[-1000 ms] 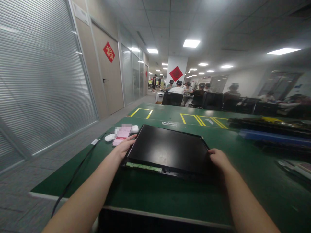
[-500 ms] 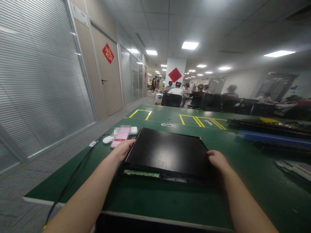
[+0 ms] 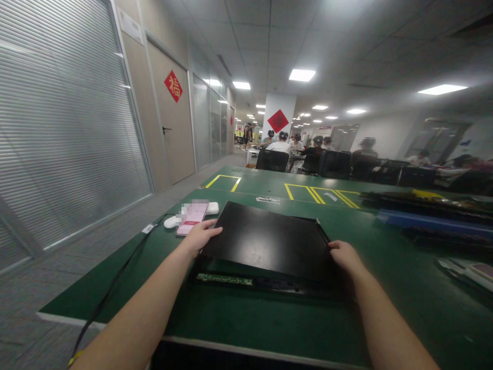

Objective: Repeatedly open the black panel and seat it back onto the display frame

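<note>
A flat black cover panel [image 3: 269,241] lies over a black chassis with a green circuit board strip [image 3: 223,279] showing at its near edge, on the green table [image 3: 246,318]. My left hand [image 3: 200,235] grips the panel's left edge, thumb on top. Over at the right edge, my right hand [image 3: 346,254] holds the panel with its fingers curled round it. The panel's near edge sits raised above the chassis.
A pink phone [image 3: 191,218] and a white mouse [image 3: 170,221] lie left of the panel, with a black cable [image 3: 115,282] running off the table. Dark trays [image 3: 423,201] and a blue bar [image 3: 435,221] sit at right. People sit at desks far behind.
The panel's near edge has lifted and slid back from the chassis front. More of the chassis under it shows. Both hands stay on its side edges.
</note>
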The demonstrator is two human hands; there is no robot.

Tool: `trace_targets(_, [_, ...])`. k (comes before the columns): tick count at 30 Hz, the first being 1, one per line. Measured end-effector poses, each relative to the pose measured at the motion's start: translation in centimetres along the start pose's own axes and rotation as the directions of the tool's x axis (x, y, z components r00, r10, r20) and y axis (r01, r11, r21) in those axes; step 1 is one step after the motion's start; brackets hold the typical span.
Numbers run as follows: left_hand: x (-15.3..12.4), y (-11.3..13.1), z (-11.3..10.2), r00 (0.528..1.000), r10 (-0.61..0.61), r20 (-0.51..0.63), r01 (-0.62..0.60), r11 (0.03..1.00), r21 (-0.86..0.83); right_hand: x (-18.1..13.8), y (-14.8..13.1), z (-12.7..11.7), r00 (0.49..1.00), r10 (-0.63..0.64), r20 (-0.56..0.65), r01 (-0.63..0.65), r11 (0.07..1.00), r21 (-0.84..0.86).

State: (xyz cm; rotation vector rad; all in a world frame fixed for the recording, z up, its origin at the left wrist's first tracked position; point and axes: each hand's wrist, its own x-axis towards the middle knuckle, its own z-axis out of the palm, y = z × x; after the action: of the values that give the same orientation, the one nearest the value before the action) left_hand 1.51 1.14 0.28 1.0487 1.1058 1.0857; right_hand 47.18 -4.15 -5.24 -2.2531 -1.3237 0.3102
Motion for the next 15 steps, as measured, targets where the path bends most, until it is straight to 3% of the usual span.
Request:
trace_targets(6, [-0.30, 0.61, 0.27, 0.997, 0.061, 0.037, -0.057, 0.994, -0.091, 0.08, -0.13, -0.25, 1.000, 0.017, -0.021, -0.017, 0.999, 0.033])
trace_targets(11, [0.16, 0.23, 0.13, 0.978, 0.194, 0.075, -0.183, 0.973, -0.139, 0.06, -0.34, -0.73, 0.995, 0.078, -0.063, -0.068, 0.988, 0.141])
trace_targets(15, [0.59, 0.04, -0.02, 0.976, 0.218, 0.025, -0.212, 0.966, -0.149, -0.01, -0.18, -0.91, 0.992, 0.107, -0.060, -0.082, 0.941, 0.329])
